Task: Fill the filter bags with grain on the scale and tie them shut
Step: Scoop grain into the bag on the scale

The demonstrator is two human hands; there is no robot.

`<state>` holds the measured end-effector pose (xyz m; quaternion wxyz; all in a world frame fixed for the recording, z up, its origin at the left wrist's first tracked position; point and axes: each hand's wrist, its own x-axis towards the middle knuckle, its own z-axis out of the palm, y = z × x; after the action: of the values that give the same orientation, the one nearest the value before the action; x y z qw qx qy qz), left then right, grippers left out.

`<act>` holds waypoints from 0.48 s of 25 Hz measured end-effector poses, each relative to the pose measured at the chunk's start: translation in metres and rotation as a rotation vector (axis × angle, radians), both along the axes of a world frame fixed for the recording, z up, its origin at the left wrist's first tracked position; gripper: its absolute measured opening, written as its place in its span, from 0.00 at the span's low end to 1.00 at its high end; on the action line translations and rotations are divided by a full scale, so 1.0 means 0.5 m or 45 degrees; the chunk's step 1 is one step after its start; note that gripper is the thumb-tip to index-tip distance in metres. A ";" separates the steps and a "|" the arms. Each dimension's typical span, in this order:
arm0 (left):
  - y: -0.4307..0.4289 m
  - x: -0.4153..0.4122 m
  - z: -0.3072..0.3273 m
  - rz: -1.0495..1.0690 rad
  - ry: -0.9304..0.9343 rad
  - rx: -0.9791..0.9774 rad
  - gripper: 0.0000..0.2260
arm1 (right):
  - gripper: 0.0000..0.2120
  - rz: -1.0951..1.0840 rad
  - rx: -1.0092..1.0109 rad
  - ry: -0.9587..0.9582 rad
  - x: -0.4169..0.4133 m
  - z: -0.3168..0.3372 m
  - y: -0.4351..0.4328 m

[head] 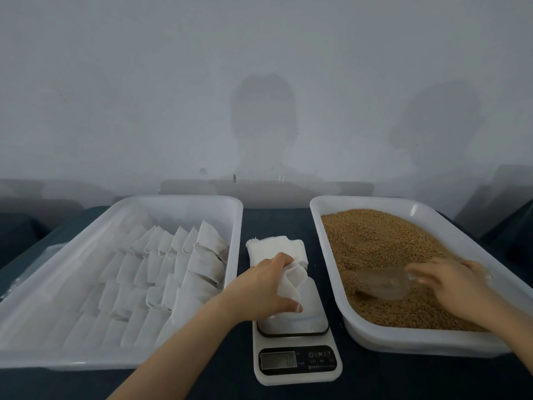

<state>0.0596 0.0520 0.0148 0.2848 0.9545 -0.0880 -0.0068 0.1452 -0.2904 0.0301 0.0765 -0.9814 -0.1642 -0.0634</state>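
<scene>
A: Where does the bagging stand?

B: Well under way, I'd judge. The left tray [173, 199] holds rows of finished bags [161, 272], laid overlapping. A stack of empty bags [277, 246] waits on the worktop [277, 220] just behind the scale [297, 342], so plenty is left.

A: And the one in hand?

B: Unfilled. The left hand [268, 287] holds one filter bag [291, 280] over the scale's platform, fingers and thumb pinching its mouth open. The right hand [452, 281] is in the right tray [360, 201], fingers curled round the handle of a clear scoop [383, 284] lying in the grain [375, 241] — filling, weighing and tying are all to come for this bag.

A: The tally?

B: Two trays, one scale, one scoop, one stack, one bag in hand. The finished bags run to about four rows — too overlapped for an exact count.
</scene>
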 end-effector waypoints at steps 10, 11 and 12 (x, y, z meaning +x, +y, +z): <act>0.000 -0.002 0.002 0.015 0.053 -0.083 0.30 | 0.15 -0.093 0.263 0.180 -0.015 0.005 -0.027; -0.001 -0.003 0.003 0.018 0.061 -0.094 0.30 | 0.15 -0.113 0.278 0.180 -0.018 0.006 -0.026; -0.001 -0.004 0.004 0.022 0.068 -0.104 0.29 | 0.16 -0.127 0.293 0.176 -0.021 0.008 -0.025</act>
<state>0.0579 0.0513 0.0168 0.3258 0.9423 -0.0725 -0.0261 0.1347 -0.3027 0.0339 0.1965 -0.9751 -0.1012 -0.0177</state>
